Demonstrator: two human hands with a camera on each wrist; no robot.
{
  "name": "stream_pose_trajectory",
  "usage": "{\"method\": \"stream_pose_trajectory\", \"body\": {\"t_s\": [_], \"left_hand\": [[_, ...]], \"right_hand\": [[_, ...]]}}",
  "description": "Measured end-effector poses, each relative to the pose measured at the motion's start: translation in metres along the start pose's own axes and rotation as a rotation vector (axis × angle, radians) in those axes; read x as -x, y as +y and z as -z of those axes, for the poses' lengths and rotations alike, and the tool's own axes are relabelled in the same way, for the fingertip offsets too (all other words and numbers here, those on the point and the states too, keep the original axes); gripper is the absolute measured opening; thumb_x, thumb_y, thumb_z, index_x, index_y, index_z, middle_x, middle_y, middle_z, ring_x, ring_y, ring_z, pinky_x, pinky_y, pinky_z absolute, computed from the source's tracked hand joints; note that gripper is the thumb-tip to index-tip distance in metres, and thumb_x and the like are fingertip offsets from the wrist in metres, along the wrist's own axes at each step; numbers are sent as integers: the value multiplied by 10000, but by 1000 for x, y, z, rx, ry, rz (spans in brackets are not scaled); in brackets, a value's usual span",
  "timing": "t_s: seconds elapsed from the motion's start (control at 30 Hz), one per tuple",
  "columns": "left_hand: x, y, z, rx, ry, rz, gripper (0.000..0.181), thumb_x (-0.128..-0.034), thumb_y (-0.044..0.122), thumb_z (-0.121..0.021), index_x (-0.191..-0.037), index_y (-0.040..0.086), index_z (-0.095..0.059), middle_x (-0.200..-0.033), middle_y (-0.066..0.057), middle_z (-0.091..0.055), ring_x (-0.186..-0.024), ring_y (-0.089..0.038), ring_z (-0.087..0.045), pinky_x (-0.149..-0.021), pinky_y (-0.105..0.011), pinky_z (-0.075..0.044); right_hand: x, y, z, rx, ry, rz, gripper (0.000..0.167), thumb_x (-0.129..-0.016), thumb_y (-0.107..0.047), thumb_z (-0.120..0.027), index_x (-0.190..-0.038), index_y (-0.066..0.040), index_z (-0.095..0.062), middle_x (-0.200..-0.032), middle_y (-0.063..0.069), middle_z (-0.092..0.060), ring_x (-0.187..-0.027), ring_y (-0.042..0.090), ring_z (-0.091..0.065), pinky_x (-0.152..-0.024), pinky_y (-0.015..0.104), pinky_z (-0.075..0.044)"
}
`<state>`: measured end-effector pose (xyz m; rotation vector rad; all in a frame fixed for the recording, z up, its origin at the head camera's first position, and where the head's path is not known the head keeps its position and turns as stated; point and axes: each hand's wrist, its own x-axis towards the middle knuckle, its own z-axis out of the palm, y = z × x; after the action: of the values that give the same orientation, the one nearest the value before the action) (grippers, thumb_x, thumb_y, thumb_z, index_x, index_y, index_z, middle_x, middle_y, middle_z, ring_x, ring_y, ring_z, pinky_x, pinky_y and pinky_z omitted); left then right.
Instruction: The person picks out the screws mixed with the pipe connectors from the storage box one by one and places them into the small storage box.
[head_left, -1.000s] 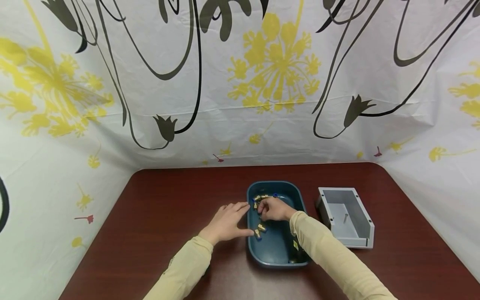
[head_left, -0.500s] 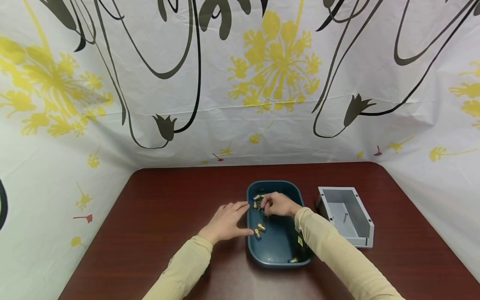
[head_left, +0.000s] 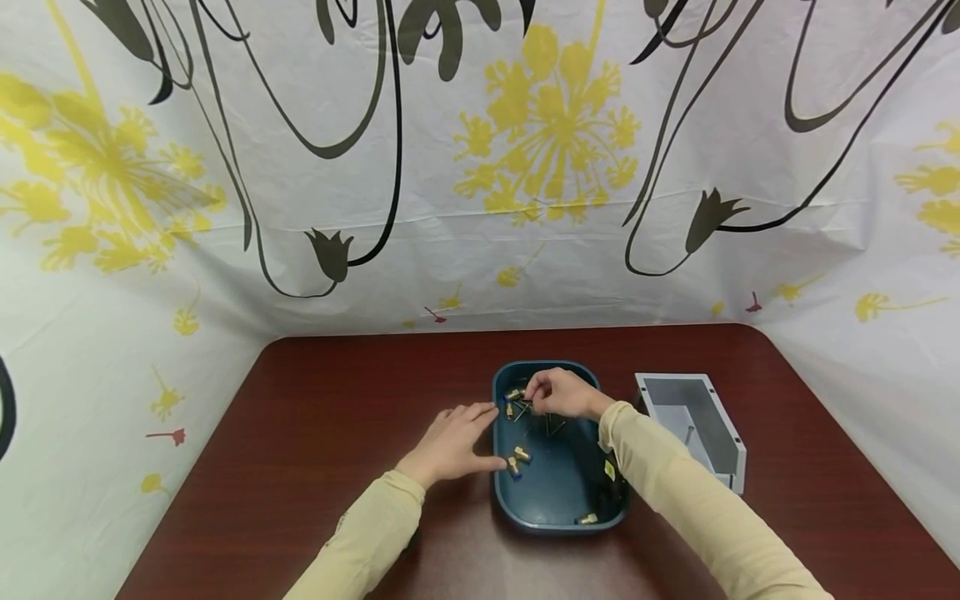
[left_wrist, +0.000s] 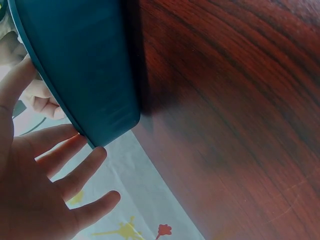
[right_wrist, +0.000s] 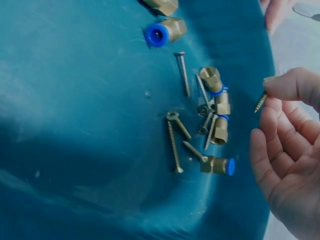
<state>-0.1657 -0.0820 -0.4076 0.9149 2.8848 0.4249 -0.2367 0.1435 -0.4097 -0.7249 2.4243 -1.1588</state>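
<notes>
Nearest
- Screw, one: over the far part of the tray; tip exposed, head end held. Judged light, stiff, hardly fragile; narrow, so apt to twist in the fingers. Best hold: just under the head.
- Right hand: pinching this screw between thumb and finger; other fingers loosely bent, palm partly towards its wrist camera.

Beyond
- Loose screws, several: in the tray, some crossing; probably fiddly, best lifted mid-shank.
- Brass fittings, several, some blue-ended: probably heavier, liable to roll; grip across the flats.

Farther
- Left hand: grasping nothing; fingers spread, tips at the tray's rim.

Farthest
- Grey box: right of the tray, on the table.
- Floral cloth: behind.
</notes>
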Motion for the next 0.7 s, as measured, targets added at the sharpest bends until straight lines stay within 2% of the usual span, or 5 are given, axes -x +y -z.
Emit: {"method": "stream_pose_trajectory", "body": {"t_s": [0.1, 0.43, 0.7], "left_hand": [[0, 0, -1, 4, 2, 1, 749, -755, 524, -604, -1323, 75, -411, -1325, -58, -391, -1142, -244, -400, -921, -470, -291], [0, 0, -1, 5, 6, -2, 756, -753, 532, -600, -1323, 72, -411, -1325, -59, -393, -1141, -246, -401, -922, -468, -292], [0, 0, 0, 8, 7, 8, 756, -747, 531, -607, -1318, 73, -418, -1325, -56, -394, -1147, -242, -396, -926, -460, -290]], "right_hand": [[2, -3, 4, -8, -1, -5, 161, -785, -1, -555, -936, 51, -573, -700, 19, -565, -627, 224, -504, -612, 293, -406], [9, -8, 23, 62, 27, 1, 120, -787, -9, -573, -906, 6, -574, -721, 23, -555, -633, 157, -501, -625, 299, -422], [19, -8, 44, 74, 36, 2, 138, -786, -14, -561, -919, 23, -564, -729, 36, -561, -643, 182, -504, -615, 309, -408]]}}
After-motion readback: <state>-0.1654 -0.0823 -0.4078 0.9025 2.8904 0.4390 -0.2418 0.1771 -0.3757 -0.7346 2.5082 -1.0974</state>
